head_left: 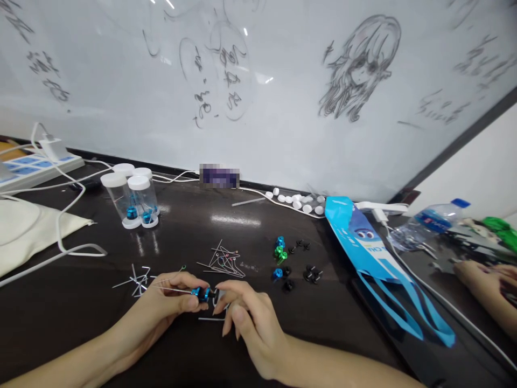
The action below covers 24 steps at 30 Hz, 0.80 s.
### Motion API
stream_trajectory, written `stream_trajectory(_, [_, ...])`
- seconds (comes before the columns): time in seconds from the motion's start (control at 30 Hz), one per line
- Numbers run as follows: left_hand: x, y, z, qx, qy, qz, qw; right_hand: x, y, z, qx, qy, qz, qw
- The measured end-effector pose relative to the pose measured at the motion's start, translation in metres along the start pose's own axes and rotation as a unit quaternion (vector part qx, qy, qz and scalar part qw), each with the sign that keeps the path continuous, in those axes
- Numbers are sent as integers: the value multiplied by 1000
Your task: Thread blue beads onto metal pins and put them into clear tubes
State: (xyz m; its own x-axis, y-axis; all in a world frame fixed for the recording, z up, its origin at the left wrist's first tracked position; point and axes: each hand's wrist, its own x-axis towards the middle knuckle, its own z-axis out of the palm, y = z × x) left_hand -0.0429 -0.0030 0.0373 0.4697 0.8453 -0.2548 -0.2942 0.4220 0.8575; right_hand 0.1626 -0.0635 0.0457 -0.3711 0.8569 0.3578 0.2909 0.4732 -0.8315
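My left hand [177, 299] is closed, pinching a small blue-and-black metal piece [202, 294] between thumb and fingers. From its left end a thin metal rod [172, 289] sticks out over that hand. My right hand [256, 326] is at the black end of the piece, fingers bent and apart from the thumb. Its index fingertip appears to touch that end; a pale curved bit below it is too small to make out. Under the hands lies a short silver rod [210, 319]. Thin looped wires [222, 261] are scattered just beyond, and bent silver rods [139, 281] lie left.
Blue, green and black knobs [279, 250] and black screw-like parts [313, 274] lie right. Clear tubes with white lids [139, 183] stand back left. White caps [297, 205], a blue bag [363, 248], a bottle [434, 221] and cables are around. Another person's hand [493, 288] is far right.
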Motion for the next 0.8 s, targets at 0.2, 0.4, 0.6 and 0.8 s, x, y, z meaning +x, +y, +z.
stream_trajectory(0.2, [0, 1, 2, -1, 5, 8, 1000, 0, -1, 0, 6, 3, -7, 1000])
stream_trajectory(0.4, [0, 1, 2, -2, -2, 22, 1000, 0, -1, 0, 1, 3, -8, 1000])
stream_trajectory(0.6, [-1, 1, 2, -10, 6, 15, 1000, -1, 0, 1, 0, 6, -1, 1000])
stream_trajectory(0.8, [0, 2, 3, -2, 6, 13, 1000, -2, 1, 2, 5, 12, 4, 1000])
